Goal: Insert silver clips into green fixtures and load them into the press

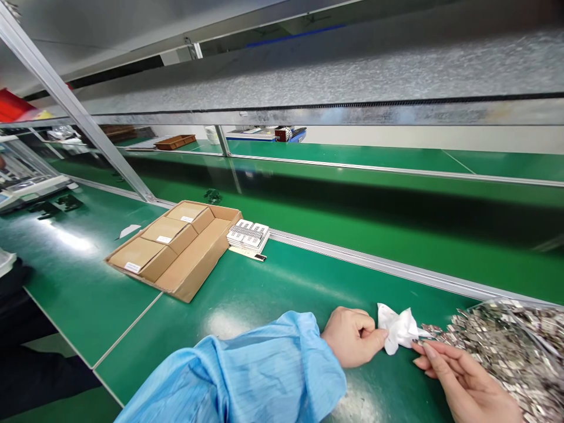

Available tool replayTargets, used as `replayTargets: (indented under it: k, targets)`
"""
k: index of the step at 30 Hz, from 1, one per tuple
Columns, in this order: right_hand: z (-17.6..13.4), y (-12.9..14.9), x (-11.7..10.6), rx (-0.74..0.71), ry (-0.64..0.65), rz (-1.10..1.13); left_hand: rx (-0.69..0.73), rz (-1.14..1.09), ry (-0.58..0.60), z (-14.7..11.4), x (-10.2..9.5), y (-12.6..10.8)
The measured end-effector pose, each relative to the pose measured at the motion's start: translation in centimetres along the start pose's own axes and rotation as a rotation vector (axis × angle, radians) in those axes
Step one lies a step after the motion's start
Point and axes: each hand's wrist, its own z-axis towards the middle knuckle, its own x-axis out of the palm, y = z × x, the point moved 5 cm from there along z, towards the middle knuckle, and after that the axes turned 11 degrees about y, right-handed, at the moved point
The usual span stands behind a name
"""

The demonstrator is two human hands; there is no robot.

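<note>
A crumpled white tissue (398, 330) is just above the green bench. My left hand (353, 336), in a light blue sleeve (264, 376), pinches its left edge between thumb and curled forefinger. At the tissue's lower right corner is my right hand (462, 376), with thumb and forefinger pressed together. Whatever is between those fingertips is too small to make out. Beyond the right hand lies a big heap of small shiny metal parts (497, 341), partly on clear plastic. A few stray parts reach toward the tissue.
A shallow cardboard tray (200, 258) holds several small brown boxes (150, 255) with white labels. Beside it is a stack of printed white cards (249, 235). A metal rail (374, 264) runs behind, under a low grey shelf (308, 82). Another person's dark clothing (39, 364) shows at left.
</note>
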Motion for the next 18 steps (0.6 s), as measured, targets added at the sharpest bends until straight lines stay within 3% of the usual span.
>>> replayTargets:
  k: [18]
  targets:
    - [0.09,-0.41,0.00,-0.014,0.018,-0.039,-0.003,0.009,0.008,0.01,0.02,-0.01]
